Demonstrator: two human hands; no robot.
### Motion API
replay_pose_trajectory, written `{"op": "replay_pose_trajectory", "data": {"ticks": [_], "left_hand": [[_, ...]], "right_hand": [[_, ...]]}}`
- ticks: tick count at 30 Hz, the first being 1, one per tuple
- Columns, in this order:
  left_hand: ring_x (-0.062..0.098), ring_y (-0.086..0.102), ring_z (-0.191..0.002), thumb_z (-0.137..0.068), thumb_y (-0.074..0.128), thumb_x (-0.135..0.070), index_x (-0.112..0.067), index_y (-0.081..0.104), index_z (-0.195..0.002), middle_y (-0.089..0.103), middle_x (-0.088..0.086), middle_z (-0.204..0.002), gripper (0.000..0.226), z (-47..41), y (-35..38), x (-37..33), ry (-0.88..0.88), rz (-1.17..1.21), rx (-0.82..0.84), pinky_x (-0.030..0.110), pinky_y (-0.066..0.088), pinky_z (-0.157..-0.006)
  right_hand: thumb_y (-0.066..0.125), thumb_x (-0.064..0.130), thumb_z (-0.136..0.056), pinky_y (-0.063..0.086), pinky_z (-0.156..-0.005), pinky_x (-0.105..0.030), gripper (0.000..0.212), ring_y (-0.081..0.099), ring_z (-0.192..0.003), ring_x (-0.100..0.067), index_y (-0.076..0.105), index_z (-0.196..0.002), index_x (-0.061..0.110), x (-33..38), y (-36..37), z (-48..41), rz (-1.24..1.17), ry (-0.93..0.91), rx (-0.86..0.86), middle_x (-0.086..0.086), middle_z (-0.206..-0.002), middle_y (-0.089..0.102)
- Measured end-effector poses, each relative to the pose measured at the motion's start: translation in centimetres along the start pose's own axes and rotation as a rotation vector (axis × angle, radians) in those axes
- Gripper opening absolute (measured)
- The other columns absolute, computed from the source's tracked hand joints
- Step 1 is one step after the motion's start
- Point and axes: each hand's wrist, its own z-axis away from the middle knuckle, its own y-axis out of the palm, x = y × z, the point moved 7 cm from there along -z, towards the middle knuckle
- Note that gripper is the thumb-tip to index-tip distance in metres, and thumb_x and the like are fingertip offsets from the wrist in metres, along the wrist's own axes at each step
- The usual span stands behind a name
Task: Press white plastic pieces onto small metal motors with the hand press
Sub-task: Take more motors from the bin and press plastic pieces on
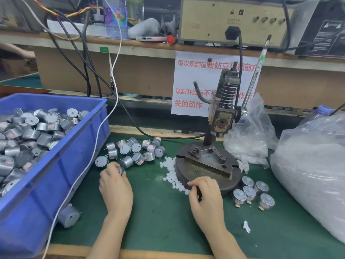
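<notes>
Loading is the step in hand, as I judge it: parts are being gathered, and the hand press [223, 116] stands with no motor in the fixture on its base [207, 165]. The left hand [115, 184], at about nine o'clock from the base, has its fingers curled round one motor [121, 170] at the near edge of the loose motors [134, 150]. The right hand [205, 193], at six o'clock by the base's rim, has its fingers curled tight and pinches a white piece [189, 183] from the white pieces [172, 172] strung along the rim from seven to nine o'clock. Five finished motors [252, 191], seemingly capped, stand at four o'clock. Next, the motor needs seating shaft-up in the fixture and the piece set on its shaft. Then one hand must come free for the lever [252, 86] up at one o'clock.
</notes>
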Motion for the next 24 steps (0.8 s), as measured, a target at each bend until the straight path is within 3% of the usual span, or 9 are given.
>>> {"op": "replay_pose_trajectory", "data": {"ticks": [2, 4, 8, 11, 15, 18, 21, 24], "left_hand": [[0.039, 0.046, -0.107, -0.088, 0.054, 0.000, -0.001, 0.042, -0.129, 0.051, 0.025, -0.113, 0.043, 0.4, -0.4, -0.7, 0.059, 0.101, -0.028, 0.046, 0.035, -0.093], [0.036, 0.048, -0.102, -0.087, 0.057, 0.000, -0.001, 0.038, -0.135, 0.053, 0.021, -0.110, 0.052, 1.8, -0.6, -2.5, 0.239, 0.178, -0.020, 0.042, 0.036, -0.092], [0.018, 0.047, -0.098, -0.086, 0.063, -0.010, -0.013, 0.034, -0.139, 0.057, 0.009, -0.109, 0.060, 6.1, 1.4, -6.7, 0.654, 0.250, 0.270, 0.025, 0.034, -0.089], [0.007, 0.042, -0.103, -0.091, 0.047, -0.024, -0.037, 0.027, -0.138, 0.055, 0.002, -0.117, 0.053, 8.3, 2.4, -7.9, 0.856, 0.249, 0.448, 0.024, 0.032, -0.094], [-0.001, 0.038, -0.106, -0.090, 0.050, -0.018, -0.041, 0.016, -0.137, 0.049, -0.013, -0.116, 0.062, 8.4, 2.5, -7.4, 0.862, 0.295, 0.479, 0.008, 0.023, -0.098], [0.001, 0.039, -0.106, -0.090, 0.052, -0.017, -0.035, 0.018, -0.138, 0.050, -0.011, -0.116, 0.061, 8.7, 2.4, -7.4, 0.882, 0.294, 0.472, 0.008, 0.024, -0.098], [0.004, 0.043, -0.106, -0.087, 0.056, -0.014, -0.025, 0.026, -0.138, 0.056, -0.004, -0.116, 0.061, 8.9, 2.0, -7.5, 0.885, 0.288, 0.469, 0.014, 0.029, -0.098], [0.004, 0.044, -0.110, -0.085, 0.055, -0.015, -0.016, 0.034, -0.139, 0.053, -0.007, -0.121, 0.058, 8.9, 1.6, -7.5, 0.881, 0.283, 0.459, 0.011, 0.028, -0.099]], "right_hand": [[0.044, 0.014, -0.079, 0.038, -0.068, -0.020, 0.021, 0.043, -0.079, -0.005, 0.064, -0.077, 0.011, -0.1, 0.0, -0.1, -0.007, 0.005, -0.007, 0.004, -0.079, 0.060], [0.047, 0.012, -0.078, 0.039, -0.071, -0.021, 0.019, 0.044, -0.080, -0.005, 0.065, -0.083, 0.011, 0.1, 0.1, -0.1, -0.008, 0.002, -0.003, 0.004, -0.082, 0.060], [0.059, 0.011, -0.072, 0.037, -0.087, -0.024, 0.039, 0.047, -0.099, -0.009, 0.062, -0.110, 0.007, 1.6, 1.5, 0.4, 0.023, -0.077, 0.126, 0.000, -0.104, 0.060], [0.069, 0.010, -0.064, 0.032, -0.093, -0.022, 0.057, 0.046, -0.111, -0.011, 0.059, -0.120, 0.009, 2.7, 2.9, 1.3, 0.099, -0.207, 0.281, -0.001, -0.117, 0.059], [0.080, 0.007, -0.054, 0.034, -0.089, -0.023, 0.062, 0.046, -0.102, -0.008, 0.064, -0.114, 0.010, 2.2, 3.4, 1.3, 0.178, -0.227, 0.318, 0.001, -0.112, 0.065], [0.083, 0.003, -0.047, 0.037, -0.085, -0.024, 0.062, 0.055, -0.092, -0.010, 0.068, -0.107, 0.008, 1.9, 3.5, 1.2, 0.232, -0.205, 0.302, 0.001, -0.102, 0.068], [0.077, 0.007, -0.055, 0.038, -0.078, -0.022, 0.051, 0.063, -0.076, -0.014, 0.068, -0.105, 0.010, 1.9, 3.3, 1.3, 0.242, -0.192, 0.307, 0.006, -0.091, 0.068], [0.066, 0.006, -0.065, 0.036, -0.077, -0.020, 0.042, 0.057, -0.080, -0.015, 0.065, -0.107, 0.010, 1.8, 2.8, 1.2, 0.130, -0.105, 0.272, 0.003, -0.092, 0.066]]}}
